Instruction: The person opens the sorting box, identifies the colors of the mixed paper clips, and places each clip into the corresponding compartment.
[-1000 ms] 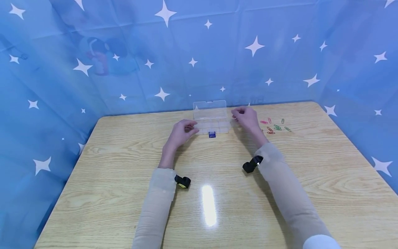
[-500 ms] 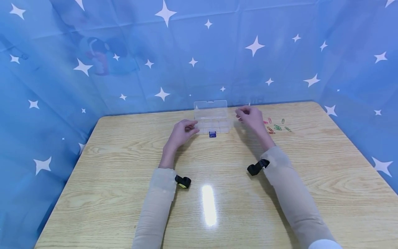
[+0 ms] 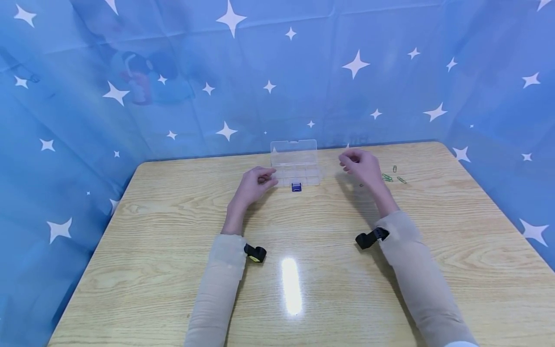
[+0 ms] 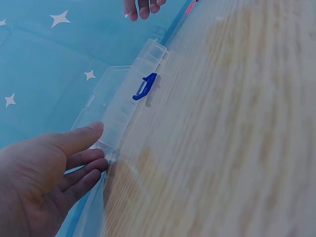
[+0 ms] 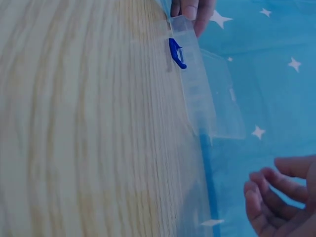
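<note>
While your left hand (image 3: 256, 183) rested on the wooden table (image 3: 173, 270) at the left end of the clear plastic organizer box (image 3: 296, 173), its fingers (image 4: 81, 140) lay loosely curled, with the fingertips touching the box's corner and gripping nothing. The box sat near the table's far edge with its lid (image 3: 293, 146) standing open and its blue latch (image 3: 296, 187) facing you. Your right hand (image 3: 362, 166) hovered to the right of the box, apart from it, fingers relaxed and slightly curled around nothing. Green paper clips (image 3: 392, 177) lay scattered on the table just beyond that hand. A blue star-patterned cloth (image 3: 277, 72) hung behind the table.
</note>
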A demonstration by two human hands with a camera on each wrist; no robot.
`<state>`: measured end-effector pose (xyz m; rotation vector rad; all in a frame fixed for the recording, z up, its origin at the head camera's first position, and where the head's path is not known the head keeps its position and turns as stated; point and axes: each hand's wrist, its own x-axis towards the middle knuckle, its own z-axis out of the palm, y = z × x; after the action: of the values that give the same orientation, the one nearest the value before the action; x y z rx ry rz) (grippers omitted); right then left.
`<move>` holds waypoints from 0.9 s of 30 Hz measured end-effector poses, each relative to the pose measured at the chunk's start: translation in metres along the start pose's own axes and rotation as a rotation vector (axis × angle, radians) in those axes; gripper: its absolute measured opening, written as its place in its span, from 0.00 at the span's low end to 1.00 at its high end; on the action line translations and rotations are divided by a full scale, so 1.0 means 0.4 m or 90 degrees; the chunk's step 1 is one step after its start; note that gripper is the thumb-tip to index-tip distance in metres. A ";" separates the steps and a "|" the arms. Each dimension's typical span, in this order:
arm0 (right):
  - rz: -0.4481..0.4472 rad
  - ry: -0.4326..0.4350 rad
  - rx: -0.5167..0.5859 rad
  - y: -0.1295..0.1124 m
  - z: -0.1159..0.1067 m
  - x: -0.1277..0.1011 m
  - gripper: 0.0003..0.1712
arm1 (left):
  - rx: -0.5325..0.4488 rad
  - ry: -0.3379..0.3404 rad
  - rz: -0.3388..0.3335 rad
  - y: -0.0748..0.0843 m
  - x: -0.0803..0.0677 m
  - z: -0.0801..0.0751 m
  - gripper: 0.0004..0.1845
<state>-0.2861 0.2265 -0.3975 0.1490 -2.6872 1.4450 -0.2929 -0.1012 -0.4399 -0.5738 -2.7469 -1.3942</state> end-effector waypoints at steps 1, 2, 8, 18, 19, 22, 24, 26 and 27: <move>-0.006 -0.001 -0.006 0.003 -0.005 -0.002 0.26 | 0.001 0.001 0.000 0.000 0.000 0.000 0.21; -0.012 -0.002 -0.014 0.005 -0.011 -0.004 0.26 | 0.001 0.001 0.000 0.000 0.000 0.001 0.21; -0.024 -0.002 -0.032 0.017 -0.039 -0.017 0.25 | -0.004 0.000 0.002 0.001 -0.001 0.000 0.21; -0.005 -0.033 -0.066 0.045 -0.082 -0.031 0.25 | -0.006 -0.002 -0.006 0.002 -0.003 0.000 0.21; -0.005 -0.038 -0.070 0.047 -0.087 -0.033 0.25 | -0.006 -0.002 -0.006 0.002 -0.002 0.000 0.21; -0.008 -0.057 -0.079 0.055 -0.101 -0.038 0.26 | -0.003 -0.001 -0.006 0.002 -0.002 0.000 0.22; -0.009 -0.074 -0.086 0.061 -0.111 -0.041 0.26 | -0.001 -0.002 -0.005 0.002 -0.002 0.000 0.22; -0.007 -0.090 -0.085 0.068 -0.120 -0.042 0.26 | 0.000 -0.003 -0.005 0.002 -0.002 0.000 0.22; -0.006 -0.100 -0.086 0.071 -0.124 -0.042 0.27 | 0.001 -0.003 -0.005 0.002 -0.002 0.000 0.22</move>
<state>-0.2716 0.2844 -0.3959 0.2763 -2.8931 1.2949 -0.2920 -0.1009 -0.4395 -0.5683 -2.7567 -1.3948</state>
